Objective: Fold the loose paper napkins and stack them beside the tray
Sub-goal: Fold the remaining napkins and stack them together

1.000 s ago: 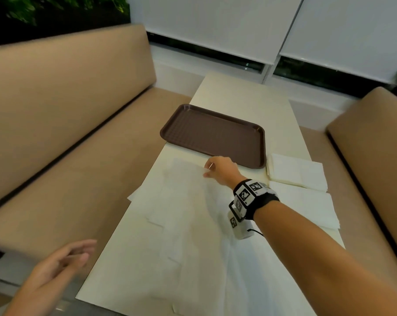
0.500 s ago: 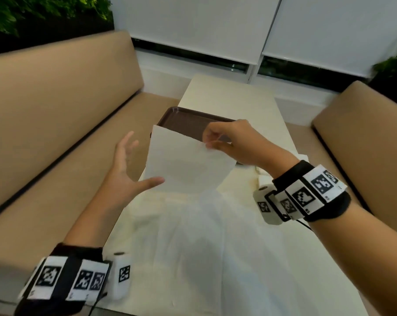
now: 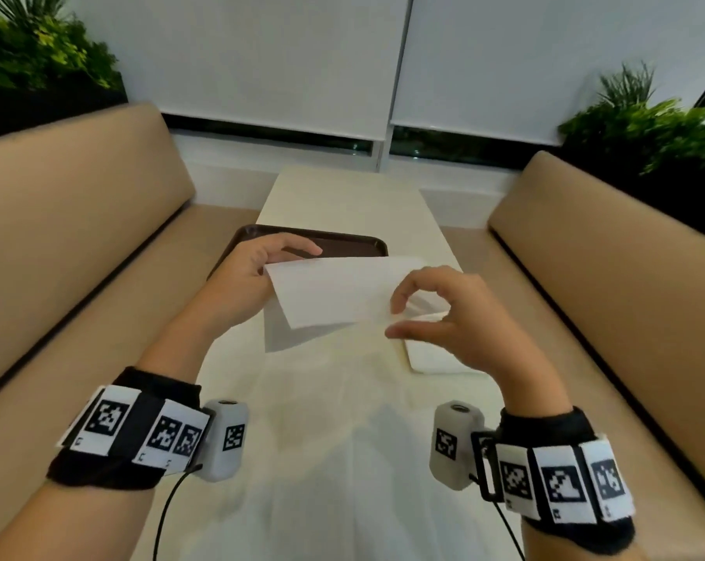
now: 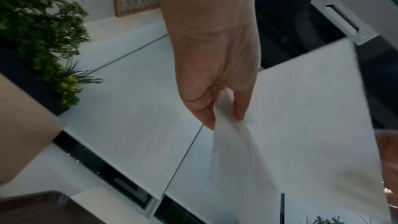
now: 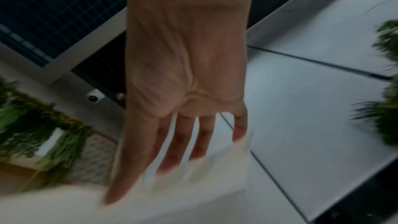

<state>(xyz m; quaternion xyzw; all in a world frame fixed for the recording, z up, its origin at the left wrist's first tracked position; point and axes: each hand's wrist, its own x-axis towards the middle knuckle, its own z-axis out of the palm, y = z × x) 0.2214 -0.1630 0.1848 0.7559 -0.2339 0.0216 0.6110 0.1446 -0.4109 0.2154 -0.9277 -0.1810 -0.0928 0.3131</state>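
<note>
The tabletop (image 3: 342, 204) is a long cream slab running away from the person between two tan benches (image 3: 59, 220), and most of its near half is covered w/ loose unfolded napkins (image 3: 322, 419) lying flat and overlapping. Can't count them, they blur into one white sheet tbh. So the bulk of the job looks not done yet.

The brown tray (image 3: 342, 241) sits across the middle of the tabletop, mostly hidden behind the hands. Just off its near right corner, by the right edge of the tabletop, there's a small stack of folded napkins (image 3: 436, 354), so at least a few seem finished and parked where they belong. The stack is partly covered by the right hand.

One napkin (image 3: 334, 289) is up in the air over the tabletop, in front of the tray's near edge, stretched between both hands. Looks like it's mid-fold, but whether it's already doubled over can't be told from here.

Left hand (image 3: 258, 273) pinches the left corner btw thumb and fingers; the left wrist view shows that pinch clearly. Right hand (image 3: 444, 313) has fingers curled loosely at the right end, thumb sticking out underneath. Wrist view is blurry, so whether it's really gripping is unclear.
</note>
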